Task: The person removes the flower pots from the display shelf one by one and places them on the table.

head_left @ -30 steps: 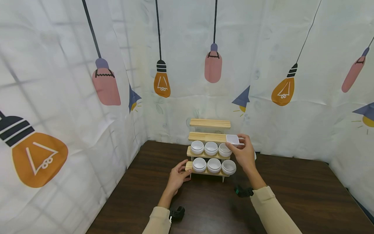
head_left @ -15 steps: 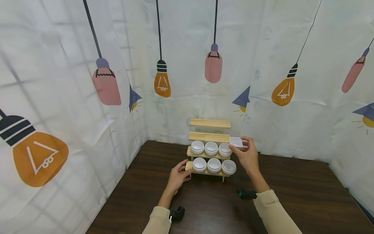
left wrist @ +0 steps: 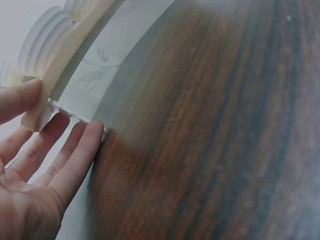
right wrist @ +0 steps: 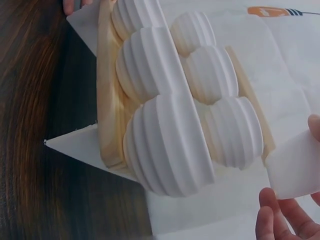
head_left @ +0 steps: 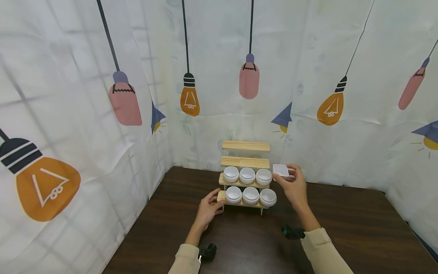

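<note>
The right hand (head_left: 293,185) pinches a small square white dish (head_left: 281,171) just right of the wooden rack (head_left: 245,161) — level with its upper row of round cups (head_left: 248,174); likely mid-carry, so setting down needs a level, steady wrist; the left hand (head_left: 209,208), fingers relaxed, steadies the rack's bottom-left corner.

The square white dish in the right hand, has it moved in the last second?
Yes. The square white dish has moved right and down, away from the wooden rack: it was over the second shelf's right end, now beside the rack.
</note>
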`<state>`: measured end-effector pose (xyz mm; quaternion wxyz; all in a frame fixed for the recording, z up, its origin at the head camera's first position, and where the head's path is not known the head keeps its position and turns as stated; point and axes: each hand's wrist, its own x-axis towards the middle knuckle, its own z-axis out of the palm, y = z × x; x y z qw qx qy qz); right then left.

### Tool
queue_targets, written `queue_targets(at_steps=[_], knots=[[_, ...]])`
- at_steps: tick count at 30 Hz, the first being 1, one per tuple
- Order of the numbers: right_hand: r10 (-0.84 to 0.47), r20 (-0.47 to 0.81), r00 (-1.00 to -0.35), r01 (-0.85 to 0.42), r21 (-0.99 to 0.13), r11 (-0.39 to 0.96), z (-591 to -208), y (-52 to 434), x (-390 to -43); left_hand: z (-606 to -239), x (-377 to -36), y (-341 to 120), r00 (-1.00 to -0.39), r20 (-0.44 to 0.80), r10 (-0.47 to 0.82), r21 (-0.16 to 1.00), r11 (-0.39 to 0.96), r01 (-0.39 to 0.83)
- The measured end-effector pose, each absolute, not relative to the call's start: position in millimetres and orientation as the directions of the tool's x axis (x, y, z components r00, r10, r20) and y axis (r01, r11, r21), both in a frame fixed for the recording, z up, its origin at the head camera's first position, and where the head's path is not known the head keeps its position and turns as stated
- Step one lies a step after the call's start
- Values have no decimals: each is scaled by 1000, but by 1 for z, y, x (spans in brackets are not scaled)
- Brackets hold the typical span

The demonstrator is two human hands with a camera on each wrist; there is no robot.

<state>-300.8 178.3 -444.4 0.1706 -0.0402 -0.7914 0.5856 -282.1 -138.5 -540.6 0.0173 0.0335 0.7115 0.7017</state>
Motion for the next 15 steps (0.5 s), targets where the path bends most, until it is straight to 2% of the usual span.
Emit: queue_targets(at_steps=[15], knots=[[284, 237, -929, -140, -936, 323, -455, 192, -289, -542, -283, -138, -997, 28, 75, 1000, 12, 29]])
